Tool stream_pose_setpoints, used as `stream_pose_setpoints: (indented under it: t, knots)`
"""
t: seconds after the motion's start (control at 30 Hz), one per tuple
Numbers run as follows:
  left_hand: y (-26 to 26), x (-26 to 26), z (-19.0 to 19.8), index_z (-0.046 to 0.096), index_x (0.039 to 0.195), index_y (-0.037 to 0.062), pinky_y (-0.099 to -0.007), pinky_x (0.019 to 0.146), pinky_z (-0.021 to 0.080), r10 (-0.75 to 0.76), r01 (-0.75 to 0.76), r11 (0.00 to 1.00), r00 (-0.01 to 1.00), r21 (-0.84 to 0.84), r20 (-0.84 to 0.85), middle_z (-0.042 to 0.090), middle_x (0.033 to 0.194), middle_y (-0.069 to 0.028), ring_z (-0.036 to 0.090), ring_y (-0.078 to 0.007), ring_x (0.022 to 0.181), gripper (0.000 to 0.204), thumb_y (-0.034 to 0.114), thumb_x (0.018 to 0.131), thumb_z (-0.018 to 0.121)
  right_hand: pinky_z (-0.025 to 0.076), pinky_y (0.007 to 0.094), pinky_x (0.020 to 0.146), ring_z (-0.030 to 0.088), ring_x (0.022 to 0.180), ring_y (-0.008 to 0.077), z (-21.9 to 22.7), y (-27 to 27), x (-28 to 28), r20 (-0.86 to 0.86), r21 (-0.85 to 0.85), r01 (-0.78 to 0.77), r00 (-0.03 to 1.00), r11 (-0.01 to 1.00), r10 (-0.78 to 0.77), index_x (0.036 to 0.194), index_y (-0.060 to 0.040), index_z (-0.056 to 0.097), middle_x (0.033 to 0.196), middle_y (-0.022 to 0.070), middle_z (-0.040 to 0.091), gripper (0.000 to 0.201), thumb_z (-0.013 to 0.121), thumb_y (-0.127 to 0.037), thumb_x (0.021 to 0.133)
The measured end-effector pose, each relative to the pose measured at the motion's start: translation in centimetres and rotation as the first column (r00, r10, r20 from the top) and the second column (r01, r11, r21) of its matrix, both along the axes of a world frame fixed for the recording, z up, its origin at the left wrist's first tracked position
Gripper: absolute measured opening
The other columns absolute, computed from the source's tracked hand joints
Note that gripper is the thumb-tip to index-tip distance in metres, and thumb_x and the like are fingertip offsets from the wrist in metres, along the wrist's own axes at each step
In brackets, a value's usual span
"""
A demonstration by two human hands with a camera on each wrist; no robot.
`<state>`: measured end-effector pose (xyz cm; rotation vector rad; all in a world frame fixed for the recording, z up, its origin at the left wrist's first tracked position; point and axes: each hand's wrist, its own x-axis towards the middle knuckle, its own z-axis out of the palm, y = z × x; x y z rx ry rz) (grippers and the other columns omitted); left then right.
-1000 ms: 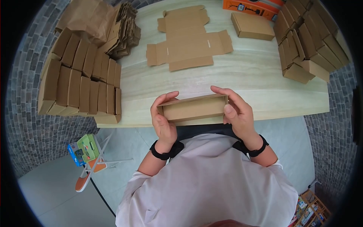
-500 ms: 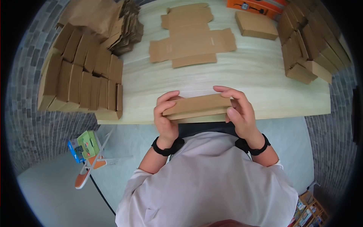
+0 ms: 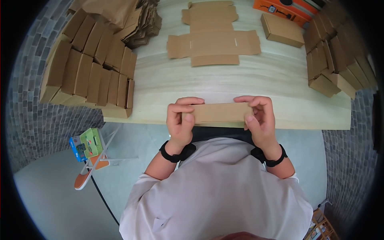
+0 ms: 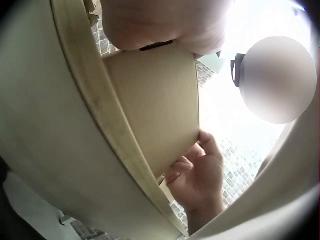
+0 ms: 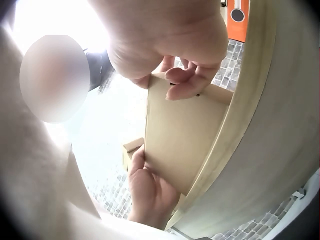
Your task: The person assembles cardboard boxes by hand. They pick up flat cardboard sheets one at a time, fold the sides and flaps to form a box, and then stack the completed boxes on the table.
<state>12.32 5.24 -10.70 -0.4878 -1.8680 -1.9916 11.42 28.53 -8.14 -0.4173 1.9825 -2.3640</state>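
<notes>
A brown cardboard box (image 3: pixel 219 113) is held between both hands at the table's near edge, its narrow side facing up in the head view. The left hand (image 3: pixel 182 122) grips its left end, thumb on the near side and fingers over the far side. At the right end, the right hand (image 3: pixel 262 120) pinches it with thumb and curled fingers. In the left wrist view a broad flat face of the box (image 4: pixel 155 105) shows, with the right hand (image 4: pixel 197 175) at its lower corner. The right wrist view shows the same box (image 5: pixel 182 130) and the left hand (image 5: pixel 152 195) beneath.
An unfolded cardboard blank (image 3: pixel 214 42) lies on the table (image 3: pixel 216 82). Rows of upright boxes (image 3: pixel 94 72) stand at left, near stacked flat cardboard (image 3: pixel 146 24). More boxes (image 3: pixel 332 60) stand at right, beside a closed box (image 3: pixel 282 30) and an orange package (image 3: pixel 282 12).
The box has turned in the hands: its open inside was visible earlier, and a closed narrow side shows now. The left thumb has come onto that side. The head view has shifted slightly.
</notes>
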Motion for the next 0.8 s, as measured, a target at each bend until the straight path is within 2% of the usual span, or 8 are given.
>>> stream_pose_setpoints:
  t: [0.1,0.17,0.23,0.3,0.47,0.6,0.73,0.8]
  knots:
    - [0.6,0.3,0.9,0.046,0.119,0.0037,-0.0422,0.097,0.048,-0.011,0.008,0.999,0.996,0.036,0.083,0.059,0.123,-0.0255,0.060,-0.0310,0.110,0.035,0.035,0.103,0.049,0.042,0.0223,0.064,0.041,0.063,0.0065,1.3,-0.1,0.2,0.090,-0.076,0.069,0.994,0.995,-0.062,0.118,-0.0029,0.055,0.124,0.0154,0.063,0.027,0.056,-0.008,0.091]
    - [0.4,0.8,1.2,0.045,0.124,0.0020,-0.0430,0.102,0.043,-0.031,0.034,0.999,0.988,-0.019,0.151,0.056,0.129,-0.0259,0.057,-0.0323,0.116,0.037,0.034,0.105,0.045,0.042,0.0231,0.063,0.045,0.065,0.0085,1.9,0.7,0.1,0.103,0.213,-0.053,0.994,0.976,0.031,0.120,-0.0022,0.059,0.121,0.0146,0.064,0.030,0.056,-0.007,0.091]
    - [0.1,0.3,1.8,0.044,0.129,0.0003,-0.0438,0.107,0.039,-0.047,0.065,0.995,0.975,-0.077,0.217,0.053,0.134,-0.0264,0.054,-0.0337,0.123,0.040,0.033,0.106,0.041,0.045,0.0246,0.064,0.053,0.072,0.0111,2.1,1.2,0.4,0.125,0.247,-0.038,0.992,0.968,0.007,0.121,-0.0029,0.062,0.119,0.0140,0.064,0.031,0.056,-0.007,0.091]
    - [0.1,-0.1,4.2,0.042,0.136,-0.0018,-0.0450,0.112,0.033,0.072,-0.033,0.913,0.994,-0.407,0.080,0.042,0.145,-0.0269,0.043,-0.0372,0.133,0.047,0.034,0.106,0.040,0.049,0.0275,0.068,0.061,0.082,0.0157,2.5,1.3,-0.1,-0.312,0.345,0.134,0.950,0.929,-0.021,0.120,-0.0027,0.062,0.125,0.0152,0.061,0.030,0.057,-0.008,0.091]
    - [0.7,-0.5,4.0,0.034,0.146,-0.0022,-0.0450,0.118,0.029,0.130,0.015,0.752,0.977,-0.659,0.171,0.029,0.157,-0.0234,0.031,-0.0382,0.145,0.053,0.022,0.103,0.051,0.053,0.0311,0.071,0.066,0.089,0.0223,1.4,2.1,-0.9,-0.416,0.519,0.266,0.909,0.812,-0.032,0.121,-0.0019,0.061,0.138,0.0168,0.051,0.030,0.058,-0.007,0.092]
    - [1.1,0.9,2.1,0.034,0.148,0.0008,-0.0407,0.117,0.032,0.178,-0.085,0.944,0.945,-0.320,0.274,0.036,0.155,-0.0166,0.041,-0.0291,0.138,0.054,0.006,0.098,0.054,0.055,0.0314,0.071,0.066,0.087,0.0228,1.6,2.6,0.0,-0.106,0.527,0.202,0.979,0.825,-0.173,0.130,-0.0005,0.055,0.141,0.0183,0.049,0.040,0.060,-0.007,0.091]
    - [-0.8,1.6,2.8,0.038,0.147,-0.0007,-0.0394,0.116,0.032,0.023,0.114,0.971,0.828,-0.208,0.560,0.044,0.150,-0.0142,0.044,-0.0242,0.136,0.053,0.008,0.097,0.056,0.055,0.0302,0.069,0.065,0.087,0.0218,1.5,3.4,0.3,-0.013,0.632,0.099,0.993,0.769,-0.117,0.139,0.0011,0.046,0.141,0.0190,0.048,0.052,0.061,-0.007,0.090]
    - [0.0,2.0,4.6,0.038,0.148,-0.0007,-0.0393,0.116,0.032,0.017,0.146,0.946,0.868,-0.288,0.497,0.043,0.150,-0.0145,0.043,-0.0239,0.137,0.055,0.009,0.097,0.056,0.054,0.0292,0.067,0.064,0.089,0.0209,2.4,3.0,0.4,0.047,0.585,0.047,0.995,0.810,-0.092,0.144,0.0026,0.041,0.139,0.0187,0.050,0.058,0.061,-0.007,0.090]
